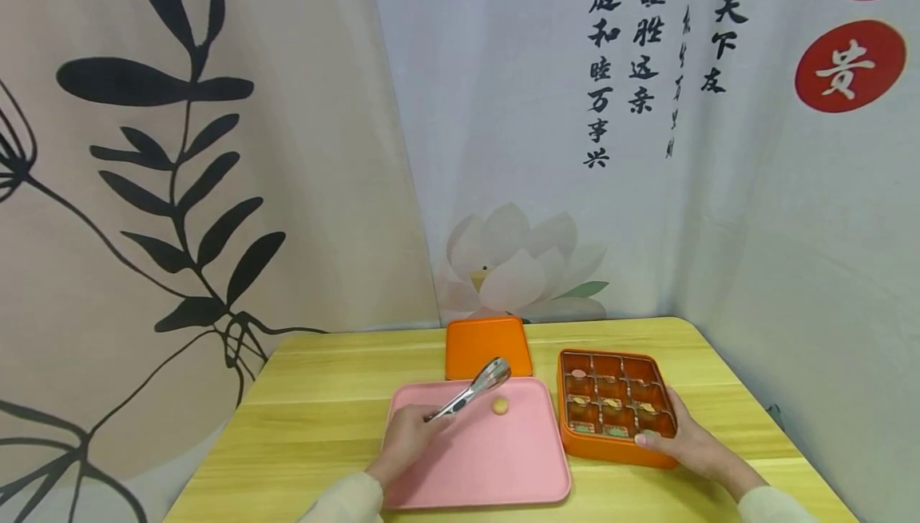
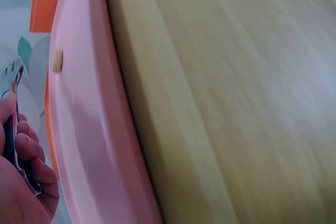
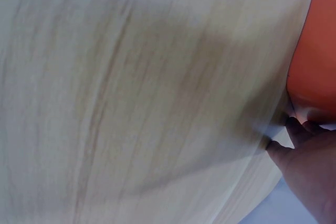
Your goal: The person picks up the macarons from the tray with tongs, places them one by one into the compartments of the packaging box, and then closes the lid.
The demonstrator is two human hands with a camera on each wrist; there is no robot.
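My left hand (image 1: pixel 410 437) holds metal tongs (image 1: pixel 470 391) over the pink tray (image 1: pixel 496 479), with their broad ends toward the far right. On the tray, below the tongs' ends, lies one small round yellowish piece (image 1: pixel 499 406), which also shows in the left wrist view. My right hand (image 1: pixel 686 439) grips the near right corner of an orange divided box (image 1: pixel 611 449), thumb on its rim and fingers along its side. Small pinkish, yellow and green pieces sit in several of its compartments. Some compartment floors are hard to make out.
Behind the tray lies a flat orange lid-like piece (image 1: pixel 489 347), touching or close to the tray's far edge. Everything stands on a wood-grain table (image 1: pixel 309 411). A printed curtain (image 1: pixel 345 148) hangs behind the table's far edge.
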